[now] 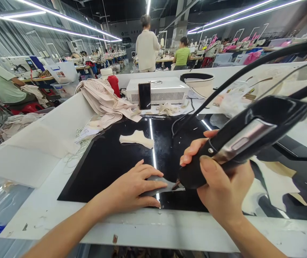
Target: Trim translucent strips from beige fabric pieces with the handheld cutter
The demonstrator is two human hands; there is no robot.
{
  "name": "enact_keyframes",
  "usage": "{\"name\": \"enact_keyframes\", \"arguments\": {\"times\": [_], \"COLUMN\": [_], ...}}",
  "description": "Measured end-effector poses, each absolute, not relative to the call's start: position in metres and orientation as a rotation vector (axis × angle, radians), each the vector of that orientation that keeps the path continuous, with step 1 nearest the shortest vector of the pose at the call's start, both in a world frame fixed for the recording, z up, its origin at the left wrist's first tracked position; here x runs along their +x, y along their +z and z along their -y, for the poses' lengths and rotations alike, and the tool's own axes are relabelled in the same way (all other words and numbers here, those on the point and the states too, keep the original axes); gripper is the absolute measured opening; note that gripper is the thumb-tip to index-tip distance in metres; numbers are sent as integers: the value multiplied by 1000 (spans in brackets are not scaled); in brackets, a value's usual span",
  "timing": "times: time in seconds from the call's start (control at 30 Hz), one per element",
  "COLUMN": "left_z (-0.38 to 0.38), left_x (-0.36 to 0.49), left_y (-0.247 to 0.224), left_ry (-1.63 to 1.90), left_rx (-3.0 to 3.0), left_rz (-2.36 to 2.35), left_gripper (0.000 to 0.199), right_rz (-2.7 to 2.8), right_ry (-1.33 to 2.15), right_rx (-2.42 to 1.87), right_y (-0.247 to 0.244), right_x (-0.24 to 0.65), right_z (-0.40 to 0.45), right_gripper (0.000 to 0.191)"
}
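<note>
My left hand [140, 182] lies flat, fingers spread, on a small grey piece [159, 180] that looks like a thin template. This rests on a glossy black plate [102, 168]. In my right hand [223, 186] is a black corded handheld cutter [239, 143], fingers wrapped around its body. Its thin tip points down at the right end of the grey piece, beside a sliver of pale material; whether it touches is unclear. Beyond my left hand, a cream fabric cutout [136, 139] sits on the plate. What lies under my palm is hidden.
A white vented box [157, 90] with a phone [144, 96] leaning on it stands at the back. Beige fabric [102, 100] is heaped at back left. Pale cut pieces [274, 182] lie at right. A black cable [223, 82] arches overhead. Co-workers are in the background.
</note>
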State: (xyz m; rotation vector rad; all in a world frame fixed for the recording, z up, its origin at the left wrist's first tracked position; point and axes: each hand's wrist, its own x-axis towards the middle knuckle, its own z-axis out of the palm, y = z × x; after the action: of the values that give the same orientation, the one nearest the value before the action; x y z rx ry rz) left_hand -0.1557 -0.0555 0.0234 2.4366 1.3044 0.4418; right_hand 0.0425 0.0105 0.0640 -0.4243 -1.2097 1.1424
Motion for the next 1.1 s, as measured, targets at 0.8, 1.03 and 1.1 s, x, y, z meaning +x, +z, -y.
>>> {"name": "enact_keyframes", "arguments": {"times": [0.8, 1.03, 1.1], "left_z": [57, 57, 57], "left_x": [-157, -159, -159], "left_y": [29, 26, 26], "left_ry": [419, 441, 450], "left_rx": [2417, 2428, 2430], "left_rz": [-1322, -1308, -1302], "left_gripper": [47, 47, 47], "right_rz": [1218, 1211, 1211], "right_ry": [1054, 1050, 1059], "right_rx": [-500, -483, -488], "right_y": [65, 64, 64], "right_x": [58, 58, 57], "right_z": [-16, -15, -16], "right_gripper": [34, 32, 33]}}
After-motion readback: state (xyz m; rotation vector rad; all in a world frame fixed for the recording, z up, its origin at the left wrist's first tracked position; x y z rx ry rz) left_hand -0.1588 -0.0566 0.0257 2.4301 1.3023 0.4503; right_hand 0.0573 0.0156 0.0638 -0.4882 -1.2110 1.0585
